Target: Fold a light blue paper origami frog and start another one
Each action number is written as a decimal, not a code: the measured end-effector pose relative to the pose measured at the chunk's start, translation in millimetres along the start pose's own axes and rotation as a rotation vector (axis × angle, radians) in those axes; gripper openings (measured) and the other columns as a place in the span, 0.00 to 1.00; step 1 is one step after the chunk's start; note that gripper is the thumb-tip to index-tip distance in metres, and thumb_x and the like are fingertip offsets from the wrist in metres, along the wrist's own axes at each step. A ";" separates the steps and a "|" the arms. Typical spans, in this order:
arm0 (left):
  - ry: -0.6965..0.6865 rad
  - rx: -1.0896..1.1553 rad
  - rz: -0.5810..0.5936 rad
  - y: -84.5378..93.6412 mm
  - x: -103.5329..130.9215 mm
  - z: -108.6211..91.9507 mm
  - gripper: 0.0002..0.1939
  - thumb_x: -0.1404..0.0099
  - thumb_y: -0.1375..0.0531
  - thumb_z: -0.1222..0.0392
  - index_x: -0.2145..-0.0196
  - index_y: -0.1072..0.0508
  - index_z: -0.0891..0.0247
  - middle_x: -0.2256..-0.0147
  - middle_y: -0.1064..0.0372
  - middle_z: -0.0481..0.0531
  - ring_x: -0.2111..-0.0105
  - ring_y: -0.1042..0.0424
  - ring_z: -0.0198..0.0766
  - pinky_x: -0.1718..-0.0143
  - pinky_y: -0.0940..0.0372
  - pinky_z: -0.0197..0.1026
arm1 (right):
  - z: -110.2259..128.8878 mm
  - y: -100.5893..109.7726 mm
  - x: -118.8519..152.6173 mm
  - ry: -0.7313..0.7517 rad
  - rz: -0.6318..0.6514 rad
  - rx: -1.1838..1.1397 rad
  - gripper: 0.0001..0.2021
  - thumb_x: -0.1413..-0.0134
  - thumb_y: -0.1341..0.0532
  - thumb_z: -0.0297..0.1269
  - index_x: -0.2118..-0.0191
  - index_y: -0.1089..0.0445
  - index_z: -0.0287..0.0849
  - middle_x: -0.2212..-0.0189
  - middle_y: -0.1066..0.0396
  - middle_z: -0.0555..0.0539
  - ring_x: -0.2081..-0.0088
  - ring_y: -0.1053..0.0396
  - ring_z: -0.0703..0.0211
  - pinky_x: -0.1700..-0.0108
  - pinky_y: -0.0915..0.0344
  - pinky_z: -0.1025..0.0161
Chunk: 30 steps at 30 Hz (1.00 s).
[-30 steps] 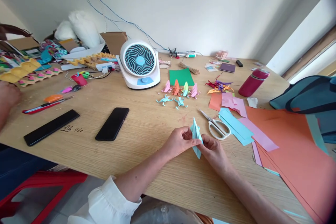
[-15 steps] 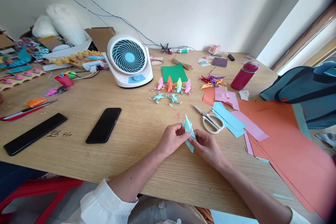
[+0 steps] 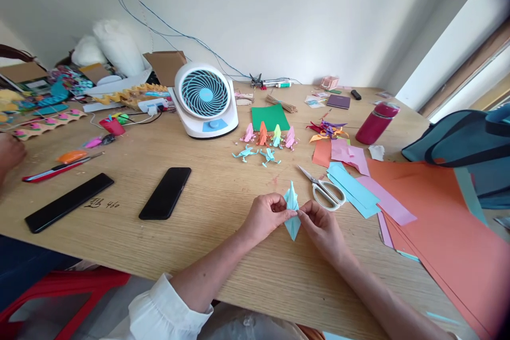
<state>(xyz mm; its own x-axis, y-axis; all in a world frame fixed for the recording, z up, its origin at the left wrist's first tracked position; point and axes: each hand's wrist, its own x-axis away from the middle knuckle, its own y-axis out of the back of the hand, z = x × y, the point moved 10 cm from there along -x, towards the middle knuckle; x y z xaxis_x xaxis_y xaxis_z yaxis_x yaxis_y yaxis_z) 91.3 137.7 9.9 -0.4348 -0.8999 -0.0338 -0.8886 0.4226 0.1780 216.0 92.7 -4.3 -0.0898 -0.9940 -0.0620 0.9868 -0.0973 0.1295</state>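
Pale wood-grained tabletop (image 3: 215, 180) against a plain whitish wall (image 3: 303, 16), bearing white-handled metal scissors (image 3: 316, 181) and flat light-blue paper strips (image 3: 354, 192) to the right, two light-blue folded-paper figures (image 3: 270, 156) farther back. Left of the scissors, one slender, pointed light-blue folded-paper piece (image 3: 292, 229) in a two-handed hold: left hand (image 3: 263, 218) with thumb and fingers clamped on its left side, right hand (image 3: 322, 227) with thumb and fingertip pinched together at its right edge. Apparently at a creasing or shaping stage, calling next for steady left-hand support and light right-fingertip pressure.
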 end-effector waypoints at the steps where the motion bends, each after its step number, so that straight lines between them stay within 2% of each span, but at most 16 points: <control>1: -0.012 -0.023 -0.009 1.4 -0.4 -1.1 0.18 0.47 0.33 0.50 0.79 0.35 0.65 0.81 0.42 0.42 0.79 0.45 0.28 0.77 0.49 0.33 | -0.8 -0.6 0.5 0.000 0.003 0.005 0.18 0.46 0.38 0.53 0.72 0.35 0.42 0.77 0.37 0.51 0.75 0.42 0.63 0.73 0.44 0.65; 6: -0.051 -0.061 0.017 3.7 -1.4 -7.2 0.17 0.46 0.34 0.52 0.80 0.36 0.65 0.81 0.46 0.40 0.79 0.48 0.28 0.77 0.52 0.33 | 4.3 -3.9 2.3 0.029 0.051 -0.002 0.18 0.44 0.39 0.52 0.71 0.35 0.42 0.76 0.38 0.51 0.73 0.42 0.63 0.71 0.43 0.65; 11: -0.013 0.027 0.146 -3.4 -1.2 -4.6 0.19 0.45 0.35 0.51 0.80 0.39 0.64 0.80 0.49 0.40 0.78 0.50 0.27 0.77 0.54 0.33 | 11.6 -12.6 5.4 0.034 0.157 -0.069 0.17 0.41 0.41 0.50 0.71 0.36 0.42 0.76 0.37 0.51 0.72 0.39 0.63 0.69 0.40 0.64; 15: 0.047 0.050 0.194 0.2 -1.6 3.1 0.18 0.46 0.35 0.50 0.79 0.37 0.65 0.79 0.46 0.41 0.77 0.47 0.28 0.75 0.51 0.33 | 14.1 -15.3 6.7 0.024 0.194 -0.014 0.17 0.39 0.42 0.50 0.72 0.36 0.41 0.77 0.38 0.51 0.73 0.41 0.64 0.70 0.42 0.65; 18: 0.096 -0.055 0.217 8.2 -0.6 11.7 0.18 0.47 0.35 0.50 0.79 0.37 0.64 0.79 0.46 0.41 0.77 0.46 0.29 0.75 0.51 0.34 | 17.3 -7.2 3.4 0.034 0.145 -0.031 0.15 0.40 0.41 0.50 0.68 0.34 0.42 0.75 0.36 0.51 0.72 0.39 0.64 0.69 0.40 0.65; 22: 0.168 -0.221 0.370 5.7 7.8 20.5 0.14 0.47 0.37 0.53 0.78 0.34 0.65 0.79 0.42 0.42 0.77 0.43 0.30 0.74 0.49 0.34 | 14.5 0.3 -1.7 0.025 0.088 -0.055 0.13 0.42 0.39 0.48 0.65 0.32 0.42 0.72 0.35 0.51 0.71 0.39 0.64 0.68 0.40 0.65; 24: 0.179 -0.324 0.407 5.1 11.1 20.4 0.12 0.47 0.37 0.54 0.79 0.33 0.64 0.79 0.40 0.42 0.77 0.42 0.31 0.74 0.49 0.34 | 11.5 -2.1 -2.6 0.021 0.091 -0.061 0.13 0.42 0.39 0.48 0.64 0.32 0.42 0.71 0.34 0.50 0.70 0.38 0.63 0.67 0.39 0.65; 27: 0.150 -0.469 0.403 5.9 12.1 15.6 0.11 0.46 0.38 0.55 0.79 0.33 0.64 0.79 0.38 0.43 0.76 0.40 0.33 0.75 0.49 0.34 | 8.4 -10.5 -2.8 0.019 0.125 -0.080 0.12 0.43 0.39 0.47 0.64 0.32 0.42 0.69 0.31 0.49 0.67 0.35 0.61 0.64 0.38 0.64; 30: 0.160 -0.485 0.471 -0.2 15.8 15.7 0.10 0.45 0.40 0.55 0.78 0.33 0.64 0.79 0.37 0.43 0.76 0.40 0.33 0.75 0.49 0.34 | 6.7 -14.3 -3.1 0.003 0.131 -0.056 0.12 0.43 0.39 0.47 0.64 0.33 0.43 0.71 0.32 0.50 0.69 0.36 0.61 0.65 0.38 0.64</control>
<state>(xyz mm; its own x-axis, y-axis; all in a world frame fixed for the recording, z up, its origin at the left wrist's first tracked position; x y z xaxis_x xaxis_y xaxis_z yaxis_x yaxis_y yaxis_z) 82.4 125.1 -6.1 -0.6979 -0.6532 0.2938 -0.4292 0.7098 0.5586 201.3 96.9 0.7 0.0407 -0.9979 -0.0511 0.9960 0.0365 0.0816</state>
